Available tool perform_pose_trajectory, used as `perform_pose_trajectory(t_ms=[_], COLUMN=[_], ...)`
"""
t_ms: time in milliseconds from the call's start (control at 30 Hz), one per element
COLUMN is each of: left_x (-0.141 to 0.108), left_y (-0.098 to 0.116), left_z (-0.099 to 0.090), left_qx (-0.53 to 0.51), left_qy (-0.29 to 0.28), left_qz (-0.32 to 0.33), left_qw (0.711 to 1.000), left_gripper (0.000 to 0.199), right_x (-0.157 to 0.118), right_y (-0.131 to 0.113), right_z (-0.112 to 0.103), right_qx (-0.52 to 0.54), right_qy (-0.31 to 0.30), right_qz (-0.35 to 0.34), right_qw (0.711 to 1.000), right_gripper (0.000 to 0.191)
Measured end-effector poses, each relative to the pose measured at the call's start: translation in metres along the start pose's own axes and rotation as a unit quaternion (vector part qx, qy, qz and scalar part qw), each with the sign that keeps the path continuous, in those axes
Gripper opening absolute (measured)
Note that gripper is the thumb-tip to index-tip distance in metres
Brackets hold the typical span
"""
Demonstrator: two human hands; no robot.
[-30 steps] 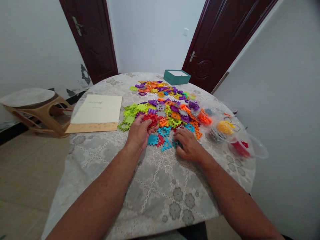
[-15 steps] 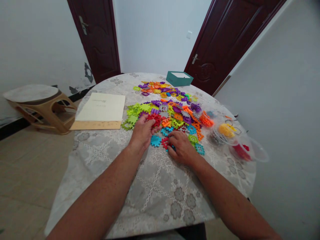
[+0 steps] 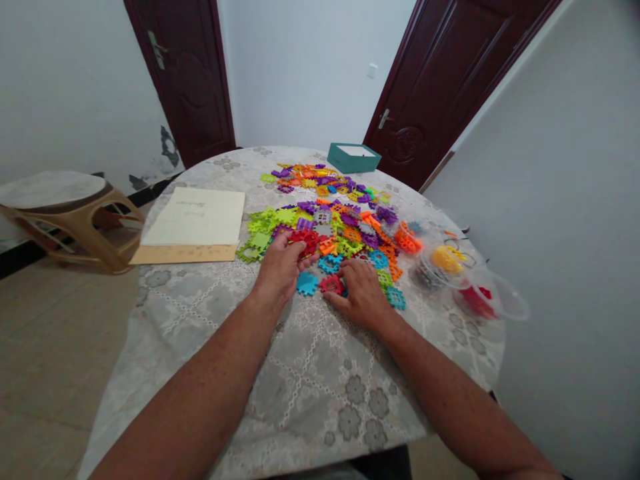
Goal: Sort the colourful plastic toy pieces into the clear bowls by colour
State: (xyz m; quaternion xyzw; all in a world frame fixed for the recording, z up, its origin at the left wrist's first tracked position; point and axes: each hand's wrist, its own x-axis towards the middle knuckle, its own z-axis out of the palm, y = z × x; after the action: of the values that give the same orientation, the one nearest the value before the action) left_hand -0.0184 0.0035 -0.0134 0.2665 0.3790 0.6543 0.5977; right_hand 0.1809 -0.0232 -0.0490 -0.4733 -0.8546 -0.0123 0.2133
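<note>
Holding red pieces (image 3: 306, 237), left hand (image 3: 279, 268) faces palm-down right hand (image 3: 363, 291).

Red toothed pieces (image 3: 305, 237) in the left hand (image 3: 279, 268), a red square (image 3: 331, 285) flat at the right hand (image 3: 363, 295)

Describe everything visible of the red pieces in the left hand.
The red pieces look like glossy, hard plastic, with toothed edges and gaps between parts. They are bunched in the left hand, its thumb across their near side. They sit at the near-left part of the mixed-colour pile; whether they touch it is unclear. Fingers hide part of them, so their number cannot be told.
</note>
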Motion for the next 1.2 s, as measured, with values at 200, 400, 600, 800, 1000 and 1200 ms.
perform_pose_trajectory(t_ms=[200,400,600,800,1000,1200], left_x=[0.000,-0.003,-0.012,-0.015,-0.011,-0.011], left_y=[0.001,-0.005,-0.010,-0.008,-0.003,-0.002], left_z=[0.000,-0.001,0.001,0.003,0.005,0.007], left_qx=[0.033,0.144,0.195,0.275,0.173,0.108], left_qy=[-0.002,-0.065,-0.144,-0.172,-0.085,-0.064], left_qz=[-0.007,-0.036,-0.110,-0.078,-0.079,-0.079], left_qw=[0.999,0.987,0.964,0.943,0.978,0.989], left_gripper=[0.021,0.027,0.030,0.031,0.029,0.024], right_x=[0.000,-0.002,0.004,0.007,0.003,0.007], right_y=[-0.001,0.002,0.009,0.019,0.075,0.077], right_z=[-0.006,-0.003,0.009,0.000,-0.016,-0.001], right_qx=[0.113,0.341,0.503,0.468,0.069,-0.039], right_qy=[0.034,0.104,0.091,0.065,0.108,0.018], right_qz=[-0.023,0.087,0.191,0.187,0.093,0.076], right_qw=[0.993,0.930,0.838,0.861,0.987,0.996], right_gripper=[0.014,0.018,0.026,0.027,0.025,0.025])
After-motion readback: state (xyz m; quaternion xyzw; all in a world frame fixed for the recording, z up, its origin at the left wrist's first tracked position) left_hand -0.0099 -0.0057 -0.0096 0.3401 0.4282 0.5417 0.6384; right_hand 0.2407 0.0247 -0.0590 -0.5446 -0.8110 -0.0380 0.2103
